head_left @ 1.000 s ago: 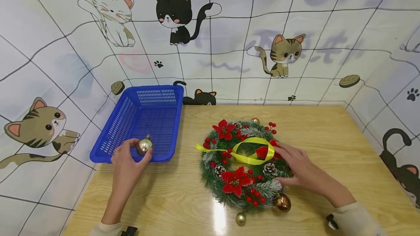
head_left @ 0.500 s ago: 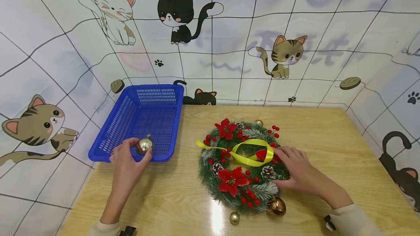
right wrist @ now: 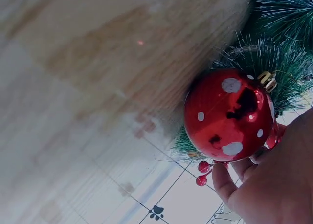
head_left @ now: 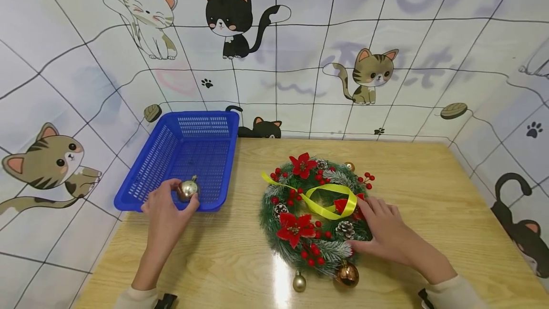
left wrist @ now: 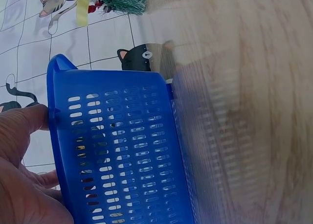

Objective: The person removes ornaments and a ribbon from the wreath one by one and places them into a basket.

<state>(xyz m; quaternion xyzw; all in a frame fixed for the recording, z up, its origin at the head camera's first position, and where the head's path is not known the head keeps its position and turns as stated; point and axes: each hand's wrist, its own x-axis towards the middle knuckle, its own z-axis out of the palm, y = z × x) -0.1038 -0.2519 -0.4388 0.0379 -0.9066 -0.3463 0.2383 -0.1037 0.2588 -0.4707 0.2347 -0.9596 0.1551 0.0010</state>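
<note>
My left hand (head_left: 166, 216) pinches a shiny gold Christmas bauble (head_left: 188, 190) between thumb and fingers, over the front rim of a blue plastic basket (head_left: 233, 166). In the left wrist view, the hand (left wrist: 24, 170) lies beside the basket rim (left wrist: 53, 121), and the bauble is hidden. A green Christmas wreath (head_left: 328, 249), with red flowers, berries, pine cones and a yellow ribbon (head_left: 332, 189), lies flat on the table. My right hand (head_left: 386, 230) grips its right edge. Close to that hand, the right wrist view has a red bauble (right wrist: 230, 115) with white spots on the wreath's outer side.
At the wreath's near edge hang a copper bauble (head_left: 347, 274) and a small gold bauble (head_left: 299, 281). Another small bauble (head_left: 350, 166) shows at its far edge. The wooden table (head_left: 411, 170) ends at a wall (head_left: 296, 46) printed with cartoon cats.
The wreath has turned clockwise under my right hand: its near baubles have moved left and the far flower right. My left hand stays almost in place with the gold bauble.
</note>
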